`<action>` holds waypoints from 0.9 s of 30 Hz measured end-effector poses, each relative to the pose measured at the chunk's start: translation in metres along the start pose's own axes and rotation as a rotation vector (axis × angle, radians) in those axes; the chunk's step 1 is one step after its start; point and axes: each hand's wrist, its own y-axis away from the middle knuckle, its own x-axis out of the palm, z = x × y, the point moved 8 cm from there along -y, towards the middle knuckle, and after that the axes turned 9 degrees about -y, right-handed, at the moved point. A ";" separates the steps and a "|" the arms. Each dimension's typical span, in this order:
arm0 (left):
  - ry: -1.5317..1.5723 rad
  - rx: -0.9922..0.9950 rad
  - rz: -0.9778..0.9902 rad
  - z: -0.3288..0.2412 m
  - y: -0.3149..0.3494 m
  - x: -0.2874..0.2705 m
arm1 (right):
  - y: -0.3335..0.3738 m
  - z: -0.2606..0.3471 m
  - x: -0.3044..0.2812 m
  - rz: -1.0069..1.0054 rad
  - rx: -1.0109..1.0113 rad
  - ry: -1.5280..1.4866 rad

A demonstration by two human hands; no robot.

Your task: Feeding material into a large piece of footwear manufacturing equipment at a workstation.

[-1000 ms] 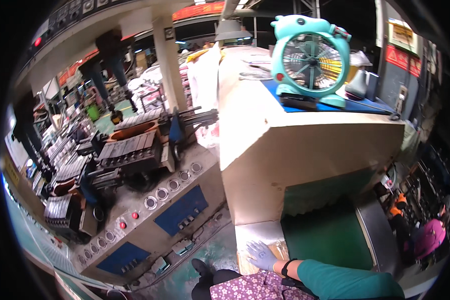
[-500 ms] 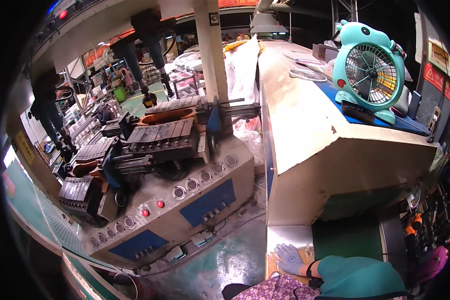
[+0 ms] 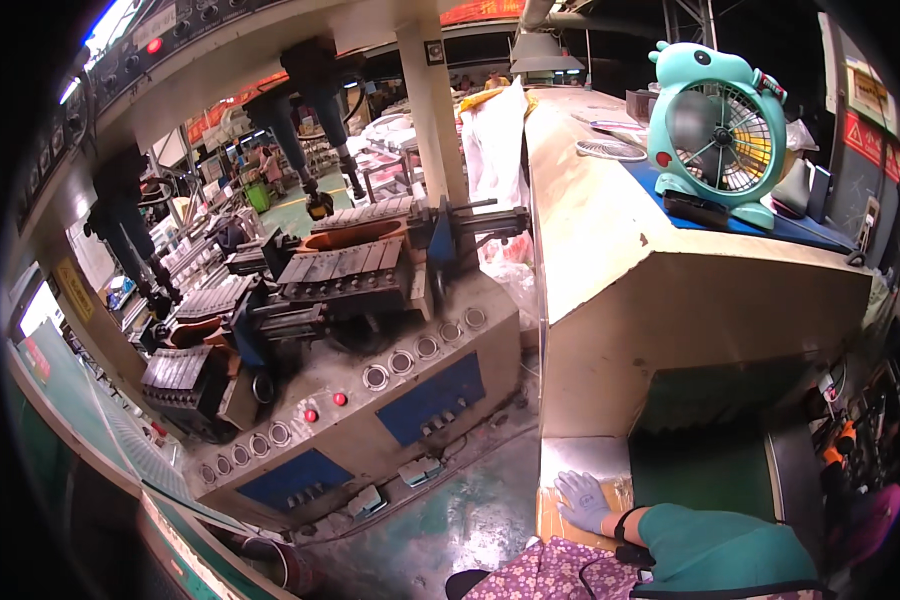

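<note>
Right hand [image 3: 584, 503], gloved: grip spread flat on tan board [image 3: 551, 518], beside green belt [image 3: 708, 482]. Left grip: out of view, cannot tell. Teal fan [image 3: 718, 135]: on blue mat [image 3: 646, 181].

You get glare whitening the beige housing [image 3: 595, 225] and green floor [image 3: 465, 515], a shadowed opening [image 3: 705, 465], edges curving into black.

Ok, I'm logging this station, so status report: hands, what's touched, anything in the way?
Right hand open, palm down on brown taped ledge. Left hand out of view. Green belt alongside; fan up on beige machine, away from hand.
</note>
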 end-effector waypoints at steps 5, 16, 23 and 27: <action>-0.114 -0.005 -0.022 0.013 -0.002 0.008 | -0.019 0.007 0.018 -0.133 0.208 -0.061; -0.183 0.017 0.103 0.010 0.000 0.015 | -0.049 0.036 0.025 -0.163 0.527 0.126; -0.193 0.026 0.104 0.012 -0.003 0.032 | -0.049 0.033 0.023 -0.111 0.539 0.127; -0.120 -0.015 0.053 0.030 -0.005 0.045 | -0.051 0.034 0.024 -0.071 0.533 0.140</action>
